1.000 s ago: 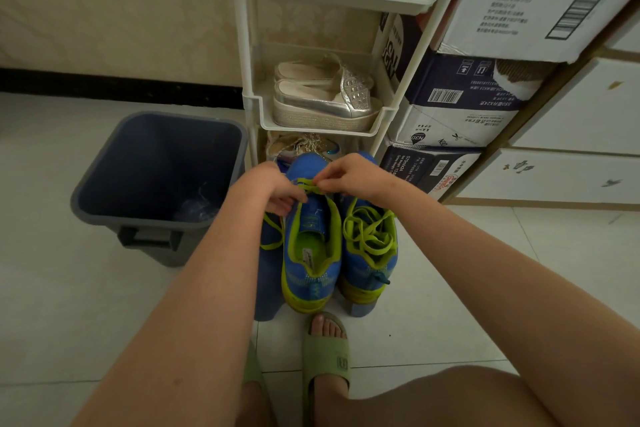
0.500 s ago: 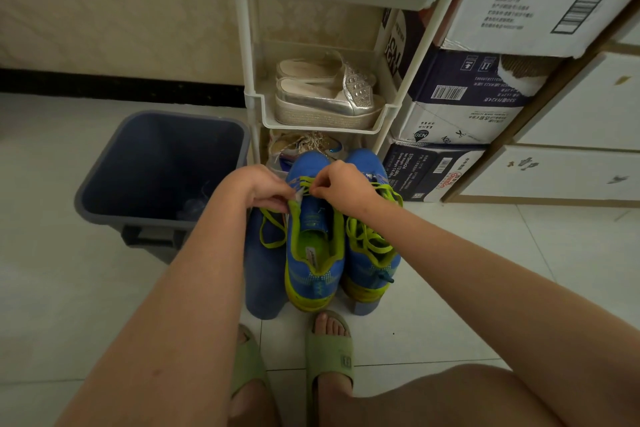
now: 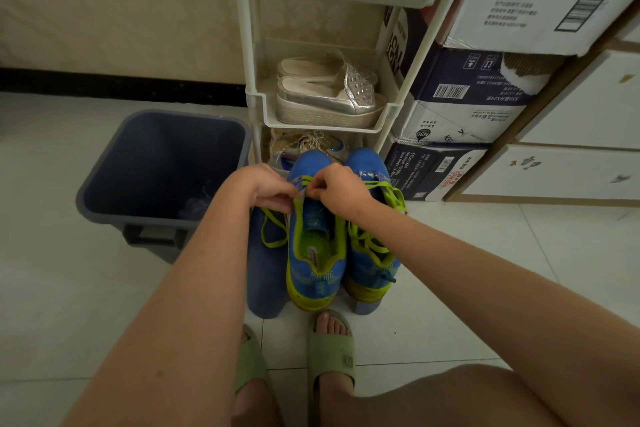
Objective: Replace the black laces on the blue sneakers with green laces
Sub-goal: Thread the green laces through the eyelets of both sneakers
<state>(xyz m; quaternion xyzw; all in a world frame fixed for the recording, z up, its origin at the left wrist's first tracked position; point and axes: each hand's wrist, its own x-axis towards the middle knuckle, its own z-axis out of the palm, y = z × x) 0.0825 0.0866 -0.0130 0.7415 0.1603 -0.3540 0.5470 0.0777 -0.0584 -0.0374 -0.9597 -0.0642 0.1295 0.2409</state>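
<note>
Blue mesh sneakers [image 3: 317,274], lime-green trim, side by side before white plastic shoe rack [image 3: 254,104].
Left hand [image 3: 268,185], right hand [image 3: 337,189]: fingertips pinching flat green lace [image 3: 306,179] at toe-end eyelets; this sneaker's tongue bare, neighbour laced green.

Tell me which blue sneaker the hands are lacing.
The blue sneaker nearer the grey bin: left hand and right hand pinch its green lace by the toe. The other sneaker stands beside it.

Pair of blue sneakers [image 3: 317,274] side by side, toes away, green laces [image 3: 370,250] loose across both.
</note>
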